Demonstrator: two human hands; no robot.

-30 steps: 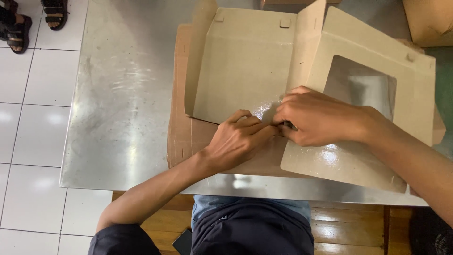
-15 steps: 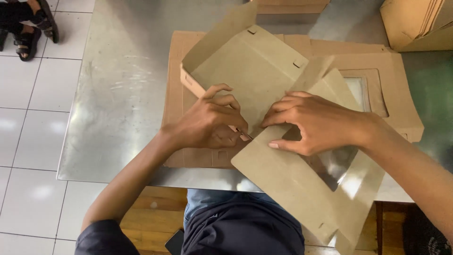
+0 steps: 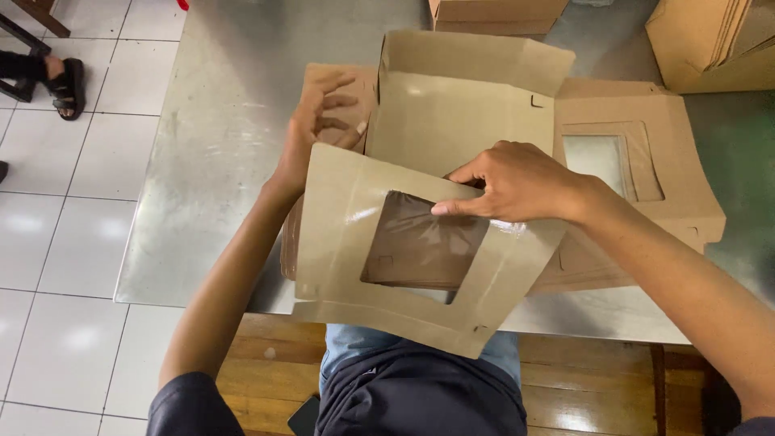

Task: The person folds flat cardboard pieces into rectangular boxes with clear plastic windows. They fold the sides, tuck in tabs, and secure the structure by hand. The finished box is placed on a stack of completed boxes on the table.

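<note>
A brown cardboard box [image 3: 460, 113] with a clear window lid [image 3: 420, 242] is half folded on a steel table [image 3: 218, 161]. My right hand [image 3: 513, 182] grips the top edge of the window lid, which tilts up toward me over the table's near edge. My left hand [image 3: 323, 121] presses against the box's left side wall, fingers spread. The back wall of the box stands upright. Under the box lies a stack of flat box blanks [image 3: 638, 161], one showing its own window.
More cardboard boxes stand at the far edge [image 3: 492, 12] and the far right corner [image 3: 710, 44] of the table. White floor tiles lie to the left, where another person's sandalled foot [image 3: 60, 81] shows. A wooden bench [image 3: 266, 371] is under me.
The window lid has swung up and toward me from lying flat. The box's walls now stand upright. My left hand moved from the box's middle to its left wall.
</note>
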